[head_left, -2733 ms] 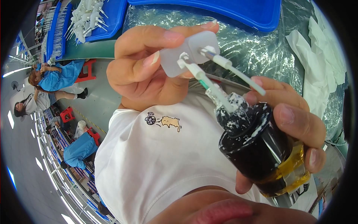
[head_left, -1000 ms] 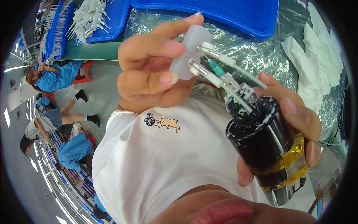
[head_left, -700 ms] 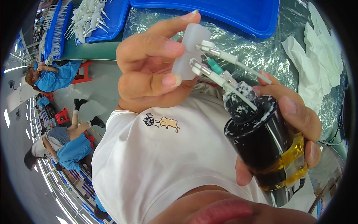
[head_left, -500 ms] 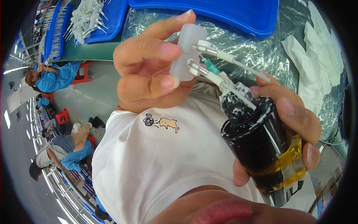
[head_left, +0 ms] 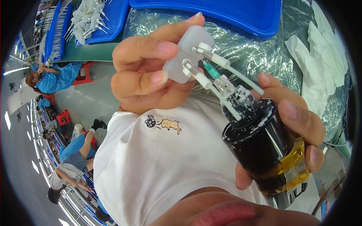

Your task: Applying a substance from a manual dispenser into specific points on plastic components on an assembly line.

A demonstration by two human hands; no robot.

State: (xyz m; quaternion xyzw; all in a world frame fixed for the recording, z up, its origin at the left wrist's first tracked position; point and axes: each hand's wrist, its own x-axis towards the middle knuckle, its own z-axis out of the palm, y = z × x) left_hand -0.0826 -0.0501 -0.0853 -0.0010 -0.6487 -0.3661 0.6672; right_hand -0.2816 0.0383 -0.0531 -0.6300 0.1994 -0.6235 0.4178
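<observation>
My left hand (head_left: 141,75) pinches a frosted white plastic piece (head_left: 184,56) between its fingers. Two thin white stems (head_left: 237,73) with metal collars stick out from that piece toward the right. Wrapped round a black cylindrical dispenser (head_left: 260,147) are the fingers of my right hand (head_left: 301,113). Yellow tape circles its lower body, and white residue coats its nozzle end. A green needle tip (head_left: 212,70) on the dispenser points between the two stems, close to the frosted piece. Whether the needle touches it I cannot tell.
A blue tray (head_left: 113,26) at the upper left carries a heap of similar white pieces (head_left: 87,19). Another blue tray (head_left: 226,9) lies beyond my hands on plastic film (head_left: 151,22). White tissues (head_left: 320,60) lie at the right. People sit in the background at left.
The frosted piece has tilted and shifted slightly left with my left hand, so more of the needle tip shows. The dispenser has barely moved. A person in the background at lower left has changed posture.
</observation>
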